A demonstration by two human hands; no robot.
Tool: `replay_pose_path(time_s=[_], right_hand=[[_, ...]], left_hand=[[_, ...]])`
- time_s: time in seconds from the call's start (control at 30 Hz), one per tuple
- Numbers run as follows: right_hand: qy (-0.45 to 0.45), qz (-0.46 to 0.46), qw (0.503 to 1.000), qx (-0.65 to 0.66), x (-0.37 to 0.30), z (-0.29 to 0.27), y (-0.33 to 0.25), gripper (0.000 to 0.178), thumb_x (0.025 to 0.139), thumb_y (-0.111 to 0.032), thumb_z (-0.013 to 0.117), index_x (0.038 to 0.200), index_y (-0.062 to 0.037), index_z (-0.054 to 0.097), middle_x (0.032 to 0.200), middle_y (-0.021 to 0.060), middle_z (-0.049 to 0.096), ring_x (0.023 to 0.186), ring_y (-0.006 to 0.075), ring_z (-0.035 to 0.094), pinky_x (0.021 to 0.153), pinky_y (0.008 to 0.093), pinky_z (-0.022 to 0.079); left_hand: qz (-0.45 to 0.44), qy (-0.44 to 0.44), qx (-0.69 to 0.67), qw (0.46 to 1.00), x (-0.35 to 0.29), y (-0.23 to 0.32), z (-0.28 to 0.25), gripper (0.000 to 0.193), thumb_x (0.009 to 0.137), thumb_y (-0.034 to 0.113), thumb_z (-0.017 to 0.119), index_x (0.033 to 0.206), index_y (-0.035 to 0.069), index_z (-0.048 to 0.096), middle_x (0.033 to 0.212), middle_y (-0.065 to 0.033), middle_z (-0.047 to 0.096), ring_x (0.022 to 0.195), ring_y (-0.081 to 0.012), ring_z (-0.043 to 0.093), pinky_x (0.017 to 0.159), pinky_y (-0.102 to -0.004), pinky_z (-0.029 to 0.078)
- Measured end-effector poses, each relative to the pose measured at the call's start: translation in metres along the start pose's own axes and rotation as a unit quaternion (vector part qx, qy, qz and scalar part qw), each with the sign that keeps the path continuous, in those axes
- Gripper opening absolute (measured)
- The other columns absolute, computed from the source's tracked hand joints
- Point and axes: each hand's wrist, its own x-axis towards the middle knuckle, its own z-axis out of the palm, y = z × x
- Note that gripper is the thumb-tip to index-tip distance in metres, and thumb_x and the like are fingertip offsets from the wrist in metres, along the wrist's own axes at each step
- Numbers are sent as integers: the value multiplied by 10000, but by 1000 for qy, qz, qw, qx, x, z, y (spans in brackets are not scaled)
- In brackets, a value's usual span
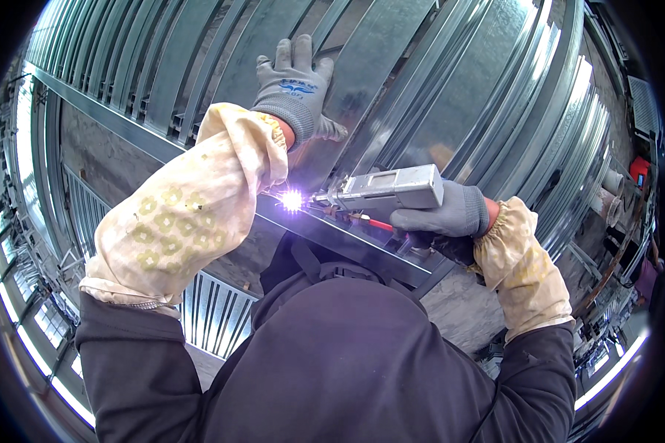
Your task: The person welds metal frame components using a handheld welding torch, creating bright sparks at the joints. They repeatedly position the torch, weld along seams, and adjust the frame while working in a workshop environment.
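My left hand [295, 87], in a grey work glove, lies with fingers spread on the flat metal slats [362, 81]. Gripped in my right hand [454, 210], also gloved in grey, is a silver, box-shaped welding gun [391, 189] pointing left. At its nozzle burns a bright violet-white arc [292, 201], by the joint between the slats and the near metal rail [347, 240]. The glare hides the exact contact point. A red piece [377, 224] shows beneath the gun. Pale patterned sleeve covers [174, 214] wrap both forearms.
Long parallel metal bars [524, 111] extend away at the right, and more slats [111, 52] fill the upper left. Below the rail stands a barred metal panel [218, 314]. A red object [639, 170] sits at the far right, near pale cylindrical pieces [609, 199].
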Motion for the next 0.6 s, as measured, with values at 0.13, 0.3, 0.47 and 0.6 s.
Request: replay_pose_path(time_s=[0.13,0.3,0.47,0.6], right_hand=[[3,-14,1000,-11,1,-1,4,577,935,-339,714,1393,-33,541,867,19,635,623,73,566,532,250,492],[-2,-4,1000,-13,-1,-2,4,569,937,-351,709,1384,-36,551,837,15,632,629,68,565,534,247,483],[7,8,1000,4,-6,1,3,578,934,-351,714,1389,-37,547,834,13,629,618,66,558,537,241,480],[3,14,1000,7,-7,1,1,601,931,-350,722,1410,-41,531,830,11,625,626,64,558,537,235,478]], left_hand=[[-3,-14,-1,1000,0,1,-3,1165,570,625,893,1521,184,384,1625,-215,187,1508,-436,180,1168,-615,253],[-2,-24,-4,1000,0,1,-6,1179,569,635,889,1528,180,376,1625,-216,184,1507,-436,179,1171,-616,245],[-4,-20,1,1000,1,0,-3,1186,556,632,894,1526,186,379,1621,-213,189,1502,-438,186,1166,-618,252],[-4,-17,2,1000,0,0,-2,1184,553,623,898,1526,192,379,1619,-214,193,1501,-440,189,1162,-620,258]])
